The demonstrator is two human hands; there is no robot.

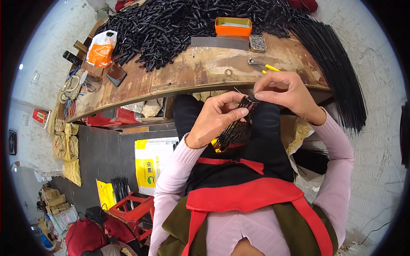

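Two bare hands work over the lap, just below the bench [200, 70] edge. Left hand [215, 119]: grip clenched around a bundle of thin black rods [235, 126], held slanting, upper ends fanned toward the other hand. Right hand [284, 94]: fingertips pinched at the bundle's top end, on what looks like a small black cap; the exact piece is too small to tell. Item held: rod bundle, off the bench, between both hands, above the dark apron. On the bench: heap of short black tubes [179, 25], orange tin [233, 26], grey bar [220, 42], small tray of tiny parts [257, 43], yellow-handled pliers [262, 65], orange bag [101, 49]. Long black rods [337, 72] hang off the bench's right end. Handling note, as judgement: keep the left grip firm and low so the ends stay level; let the right fingertips pick out one end at a time, pressing straight along the rod to avoid bending it or spilling the rest.
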